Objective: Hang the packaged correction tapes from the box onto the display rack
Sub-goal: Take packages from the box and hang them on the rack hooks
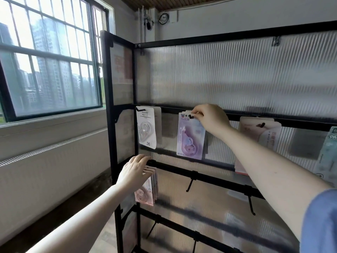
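Note:
A black display rack [182, 108] with ribbed translucent panels fills the right of the head view. My right hand [209, 118] pinches the top of a purple packaged correction tape [190, 137] at a hook on the upper bar. My left hand [134, 171] reaches to the lower bar, its fingers covering the top of several pink packs [146, 191] hanging there; whether it grips them I cannot tell. A white pack marked 36 [146, 127] hangs at the upper left. The box is out of view.
More packs hang further right: a pink one [262, 133] and a green one [328, 154] at the frame's edge. Bare hooks [190, 184] [251, 205] stick out of the lower bars. A window [49, 57] and a low wall lie to the left.

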Available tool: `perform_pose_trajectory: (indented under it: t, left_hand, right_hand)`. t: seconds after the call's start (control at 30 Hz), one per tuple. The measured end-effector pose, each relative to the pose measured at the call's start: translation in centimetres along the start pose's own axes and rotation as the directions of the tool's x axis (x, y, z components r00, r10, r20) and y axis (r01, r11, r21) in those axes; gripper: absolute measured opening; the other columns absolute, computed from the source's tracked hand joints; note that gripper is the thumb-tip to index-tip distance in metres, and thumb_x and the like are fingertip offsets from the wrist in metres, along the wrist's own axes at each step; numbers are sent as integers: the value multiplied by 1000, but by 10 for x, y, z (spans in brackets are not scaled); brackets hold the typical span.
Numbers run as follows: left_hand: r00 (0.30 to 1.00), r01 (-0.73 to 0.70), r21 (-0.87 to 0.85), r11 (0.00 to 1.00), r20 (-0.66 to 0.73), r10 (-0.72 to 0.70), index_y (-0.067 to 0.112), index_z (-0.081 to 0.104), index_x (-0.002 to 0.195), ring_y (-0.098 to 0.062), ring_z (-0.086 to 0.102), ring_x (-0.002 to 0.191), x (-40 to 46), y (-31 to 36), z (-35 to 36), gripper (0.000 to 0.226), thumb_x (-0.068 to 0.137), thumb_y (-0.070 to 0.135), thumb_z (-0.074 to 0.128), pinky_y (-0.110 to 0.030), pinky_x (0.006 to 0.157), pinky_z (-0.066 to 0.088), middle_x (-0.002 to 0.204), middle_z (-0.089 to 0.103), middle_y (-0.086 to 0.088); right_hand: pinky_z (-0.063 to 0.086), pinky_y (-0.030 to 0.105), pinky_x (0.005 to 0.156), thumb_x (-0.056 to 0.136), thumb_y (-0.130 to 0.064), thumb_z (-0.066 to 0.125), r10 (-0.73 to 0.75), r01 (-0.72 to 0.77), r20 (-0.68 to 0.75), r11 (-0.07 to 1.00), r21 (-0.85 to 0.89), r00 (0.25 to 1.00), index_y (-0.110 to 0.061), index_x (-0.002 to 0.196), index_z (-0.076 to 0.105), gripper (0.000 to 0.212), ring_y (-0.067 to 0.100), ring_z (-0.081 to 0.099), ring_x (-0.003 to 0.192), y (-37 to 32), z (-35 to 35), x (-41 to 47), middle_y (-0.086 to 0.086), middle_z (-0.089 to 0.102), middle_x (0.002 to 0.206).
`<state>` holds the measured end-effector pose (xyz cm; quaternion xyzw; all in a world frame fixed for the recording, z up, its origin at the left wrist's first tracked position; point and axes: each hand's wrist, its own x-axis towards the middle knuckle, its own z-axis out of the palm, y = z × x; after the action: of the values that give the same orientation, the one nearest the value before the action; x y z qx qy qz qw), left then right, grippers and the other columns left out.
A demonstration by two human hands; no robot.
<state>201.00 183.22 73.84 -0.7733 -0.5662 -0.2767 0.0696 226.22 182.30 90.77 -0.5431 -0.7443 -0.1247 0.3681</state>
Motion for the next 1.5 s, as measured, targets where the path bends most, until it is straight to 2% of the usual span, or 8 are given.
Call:
perform_pose_trajectory:
  t: [0.27, 0.43, 0.7, 0.83, 1.07, 1.2, 1.37, 1.5]
  left_hand:
    - [1000, 3, -3, 1000, 3, -3, 18, 37, 141, -17, 23, 139, -6, 10, 2, 58, 89, 34, 55, -33, 109, 26, 149, 32, 0]
    - [1000, 4, -11, 1000, 16, -4, 18, 33, 143, -18, 19, 142, -12, 24, 6, 60, 90, 37, 53, -35, 112, 24, 151, 28, 0]
    - [999, 14, -27, 1000, 33, -13, 21, 23, 147, -16, 6, 145, -36, 65, 16, 67, 91, 44, 51, -33, 115, 10, 156, 17, -1]
    - [995, 12, -76, 997, 96, -5, 18, 24, 147, -19, 8, 145, -63, 83, 38, 66, 91, 40, 53, -36, 116, 10, 156, 18, -3]
    - [963, 37, -80, 996, 268, -14, 18, 21, 148, -18, 4, 145, -116, 98, 102, 68, 92, 42, 50, -34, 116, 5, 156, 16, -2]
    - [914, 54, -83, 995, 405, -16, 17, 20, 148, -19, 4, 145, -152, 102, 147, 67, 91, 38, 50, -35, 117, 5, 157, 14, -4]
    - [842, 31, -57, 998, 540, 5, 15, 20, 148, -20, 5, 145, -205, 101, 214, 65, 93, 36, 47, -36, 117, 5, 156, 15, -6]
    - [761, 16, -37, 999, 648, 12, 17, 19, 149, -21, 4, 145, -252, 97, 271, 69, 93, 43, 49, -38, 117, 6, 157, 14, -4]
  right_hand:
    - [44, 33, 82, 93, -12, 51, 12, -28, -131, 992, -121, 991, -9, 125, 55, 33, 28, 55, 108, 14, 5, -26, 10, 59, 115]
    - [45, 39, 89, 93, -17, 52, 101, -128, -168, 979, -157, 981, -8, 143, 30, 56, 30, 48, 119, 19, 12, -60, 15, 47, 134]
    - [48, 41, 90, 80, -10, 68, 101, -136, -166, 968, -211, 981, 1, 120, 57, 43, 34, 58, 104, 35, 48, -160, 17, 60, 115]
    - [49, 43, 88, 74, -12, 75, 139, -162, -108, 957, -240, 984, 0, 116, 61, 45, 35, 60, 103, 42, 68, -220, 19, 61, 115]
    - [46, 47, 95, 84, -16, 66, 311, -299, 10, 921, -249, 950, -1, 125, 55, 45, 38, 55, 113, 65, 98, -310, 22, 56, 125]
    - [46, 47, 94, 86, -17, 64, 440, -393, 121, 873, -288, 890, -2, 127, 53, 45, 38, 54, 114, 92, 118, -373, 21, 54, 127]
    - [33, 45, 104, 93, -23, 52, 619, -511, 258, 771, -379, 742, -7, 138, 42, 48, 37, 42, 127, 125, 139, -459, 18, 42, 141]
    - [33, 43, 105, 93, -21, 54, 684, -527, 340, 721, -449, 646, -5, 138, 41, 49, 35, 42, 127, 147, 159, -530, 19, 43, 139]
